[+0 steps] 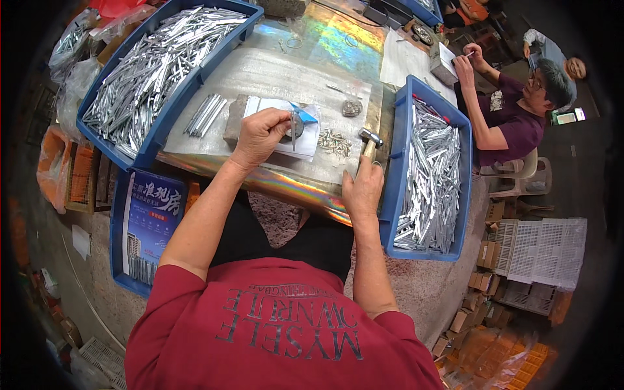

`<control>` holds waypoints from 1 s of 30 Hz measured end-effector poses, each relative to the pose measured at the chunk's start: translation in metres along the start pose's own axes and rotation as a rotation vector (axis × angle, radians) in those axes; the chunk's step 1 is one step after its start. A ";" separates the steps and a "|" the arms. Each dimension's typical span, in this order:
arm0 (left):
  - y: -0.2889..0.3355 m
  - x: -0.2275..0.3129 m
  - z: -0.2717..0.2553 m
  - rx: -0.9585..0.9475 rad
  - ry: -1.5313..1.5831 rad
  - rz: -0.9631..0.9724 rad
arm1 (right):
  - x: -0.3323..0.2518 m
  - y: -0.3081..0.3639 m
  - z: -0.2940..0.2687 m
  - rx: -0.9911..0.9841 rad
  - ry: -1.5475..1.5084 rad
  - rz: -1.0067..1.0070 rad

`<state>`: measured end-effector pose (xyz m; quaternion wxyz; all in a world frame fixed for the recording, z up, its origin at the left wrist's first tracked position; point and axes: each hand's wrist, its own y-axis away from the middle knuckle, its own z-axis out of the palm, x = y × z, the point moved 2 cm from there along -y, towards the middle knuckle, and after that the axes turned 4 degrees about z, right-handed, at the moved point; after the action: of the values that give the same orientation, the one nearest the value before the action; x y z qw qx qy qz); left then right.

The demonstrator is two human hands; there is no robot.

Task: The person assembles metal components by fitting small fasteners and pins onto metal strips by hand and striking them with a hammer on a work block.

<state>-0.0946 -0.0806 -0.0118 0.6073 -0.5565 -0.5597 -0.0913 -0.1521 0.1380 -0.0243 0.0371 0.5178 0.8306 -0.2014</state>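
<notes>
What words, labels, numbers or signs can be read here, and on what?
I won't copy wording, but it stands on these:
Red shirt: large dark letters, upside down in this view.
Blue printed sheet, lower left: large white characters; its smallest lines are unreadable.
Purple shirt: pale chest print, too small to read.

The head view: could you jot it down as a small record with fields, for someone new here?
Left hand grip: pinching a slim grey metal piece
Right hand grip: around a steel-headed, wooden-handled hammer
Beside the hammer: small pile of thin brass-coloured pieces
Bins: left blue plastic bin, right blue plastic bin
Bin contents: silvery metal strips
</notes>
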 end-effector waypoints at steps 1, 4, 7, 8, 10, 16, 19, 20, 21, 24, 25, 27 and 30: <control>0.000 0.001 0.001 -0.001 0.002 0.006 | 0.004 0.002 -0.001 -0.006 -0.032 0.066; -0.001 0.003 0.001 -0.024 -0.048 0.004 | 0.011 0.003 -0.009 -0.075 -0.076 0.197; 0.000 0.001 0.002 -0.009 -0.050 0.018 | 0.031 0.004 -0.003 -0.174 -0.064 0.335; 0.000 0.002 0.002 -0.004 -0.035 0.012 | 0.040 0.004 0.001 -0.232 -0.425 0.463; 0.001 0.000 0.002 0.003 -0.047 0.031 | 0.039 0.007 0.002 -0.299 -0.792 0.571; 0.001 0.000 0.000 -0.004 -0.010 0.040 | -0.037 0.007 -0.054 -0.206 -1.451 0.417; 0.000 0.000 0.001 0.002 -0.018 0.051 | -0.052 0.002 -0.069 -0.412 -1.321 0.305; 0.000 0.002 0.001 -0.010 -0.030 0.044 | -0.054 0.000 -0.071 -0.415 -1.089 0.168; 0.000 0.002 0.001 -0.003 -0.034 0.047 | -0.057 -0.002 -0.072 -0.410 -0.854 0.036; 0.002 -0.001 0.000 0.023 -0.023 0.055 | -0.075 -0.012 -0.096 -0.369 -0.801 -0.072; 0.003 0.000 -0.002 0.032 -0.029 0.050 | -0.082 -0.015 -0.107 -0.322 -0.773 -0.130; 0.001 0.003 -0.005 0.014 -0.017 0.040 | -0.088 -0.016 -0.130 -0.164 -0.764 -0.158; 0.000 0.005 -0.004 0.011 -0.027 0.065 | -0.098 -0.006 -0.142 -0.039 -1.115 -0.012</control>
<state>-0.0906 -0.0816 -0.0071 0.6056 -0.5720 -0.5499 -0.0609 -0.0917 0.1058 0.1342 0.4795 0.3273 0.6916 -0.4297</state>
